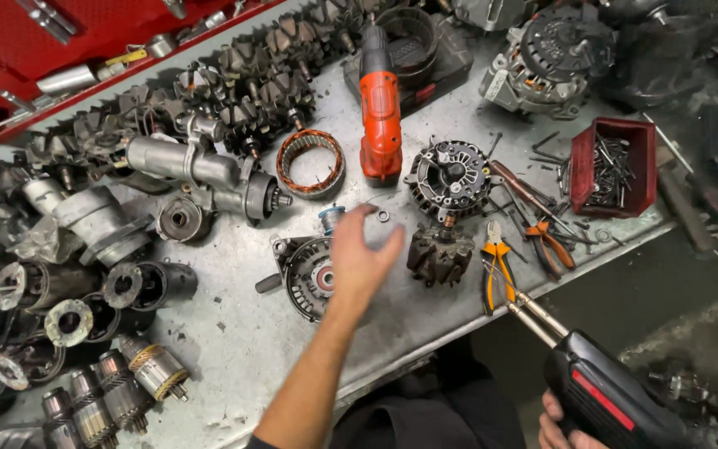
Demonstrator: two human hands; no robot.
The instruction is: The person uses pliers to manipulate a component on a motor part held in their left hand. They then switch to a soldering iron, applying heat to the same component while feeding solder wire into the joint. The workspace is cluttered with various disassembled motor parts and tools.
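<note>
The left hand (357, 258) hovers, fingers spread and empty, over the alternator housing (307, 276) on the tabletop (234, 349) — better grip its rim squarely; the right hand (560, 426) clasps a black power tool (607, 397).

Orange drill (381, 116), dark red bin (612, 166), coppery, perhaps striped, stator ring (310, 163)

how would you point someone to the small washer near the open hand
Start at the orange cordless tool lying upright in the middle of the metal bench. Just below its base, beside the fingertips of the left hand, lies the washer. It is a tiny flat ring lying alone on bare metal, unlike the bulky alternator parts around it.
</note>
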